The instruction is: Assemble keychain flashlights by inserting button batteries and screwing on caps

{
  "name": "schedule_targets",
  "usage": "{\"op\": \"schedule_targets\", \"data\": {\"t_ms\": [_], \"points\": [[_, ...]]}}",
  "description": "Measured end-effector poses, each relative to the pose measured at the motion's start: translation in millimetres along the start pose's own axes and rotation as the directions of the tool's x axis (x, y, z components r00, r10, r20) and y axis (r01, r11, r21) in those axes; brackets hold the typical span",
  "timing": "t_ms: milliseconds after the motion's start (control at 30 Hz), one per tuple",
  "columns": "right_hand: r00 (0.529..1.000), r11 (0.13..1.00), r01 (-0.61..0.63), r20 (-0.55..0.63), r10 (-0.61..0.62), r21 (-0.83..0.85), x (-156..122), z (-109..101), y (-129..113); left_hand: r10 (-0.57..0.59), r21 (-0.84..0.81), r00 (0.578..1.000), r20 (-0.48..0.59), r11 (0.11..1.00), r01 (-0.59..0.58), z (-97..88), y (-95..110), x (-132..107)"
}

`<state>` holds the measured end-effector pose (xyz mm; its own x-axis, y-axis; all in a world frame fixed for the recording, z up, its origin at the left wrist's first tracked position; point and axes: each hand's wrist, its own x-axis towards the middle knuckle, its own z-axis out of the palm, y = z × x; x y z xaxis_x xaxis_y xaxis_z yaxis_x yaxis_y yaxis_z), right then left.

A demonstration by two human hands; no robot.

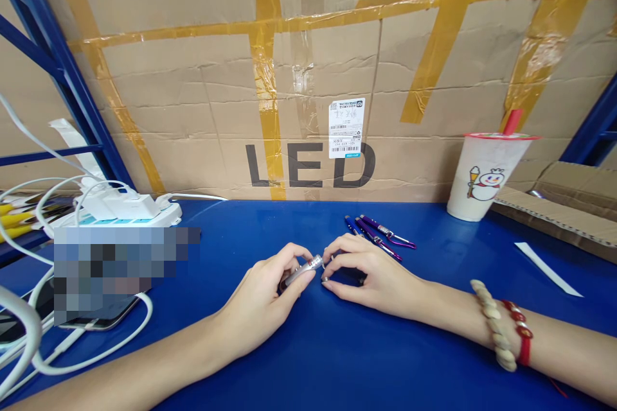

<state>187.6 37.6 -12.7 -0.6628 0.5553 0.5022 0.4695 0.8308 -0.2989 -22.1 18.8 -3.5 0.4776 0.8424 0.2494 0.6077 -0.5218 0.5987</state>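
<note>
Silver tube (pixel 304 270) sits just above the table (pixel 337 359), roughly centre, tilted with its printed end up and toward the right. Left hand (pixel 260 295) pinches it between thumb and fingers, thumb along the near side. Right hand (pixel 373 270) is curled at the printed end, thumb and fingertips close together; something small and dark shows at the thumb tip, can't tell if it's a part being pinched or just a nail. Can't tell either whether those fingertips touch the tube. Handling, my read: light, stiff, probably metal, so smooth and likely to roll or spin in dry fingers. Best hold is mid-barrel, thumb opposite two fingers, ends left free; a firm pinch shouldn't crush it. Small bits at the end would be easier to drop than to break. Just beyond right hand: blue and purple pens (pixel 382 229), slim and shiny, lying in a loose bunch. Further right: paper strip (pixel 549 270) and cup (pixel 482 183) with a red straw. Far left: phone (pixel 123 309), partly pixelated, with white cables around it, power strip (pixel 168 213) behind. LED carton (pixel 193 109) stands along the back.
</note>
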Motion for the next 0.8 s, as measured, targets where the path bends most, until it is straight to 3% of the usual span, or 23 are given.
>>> {"op": "schedule_targets", "data": {"t_ms": [167, 467, 600, 800], "points": [[0.997, 0.998, 0.058, -0.042, -0.058, -0.015, -1.0, 2.1, 1.7, 0.007, -0.004, 1.0, 0.006, 1.0, -0.007, 0.2, 0.3, -0.8], [0.956, 0.995, 0.097, -0.277, -0.098, -0.018, -3.5, 1.8, 0.6, 0.061, 0.011, 0.997, 0.048, 0.998, -0.062, 0.1, 0.8, -3.3], [0.938, 0.98, 0.198, -0.29, -0.188, 0.004, -6.2, 1.9, 0.7, 0.1, 0.004, 0.989, 0.11, 0.995, -0.101, -1.8, 3.8, -4.6], [0.918, 0.963, 0.266, -0.316, -0.24, 0.04, -6.8, 2.1, 0.6, 0.115, -0.007, 0.987, 0.111, 0.993, -0.115, -3.2, 6.4, -4.9]]}}
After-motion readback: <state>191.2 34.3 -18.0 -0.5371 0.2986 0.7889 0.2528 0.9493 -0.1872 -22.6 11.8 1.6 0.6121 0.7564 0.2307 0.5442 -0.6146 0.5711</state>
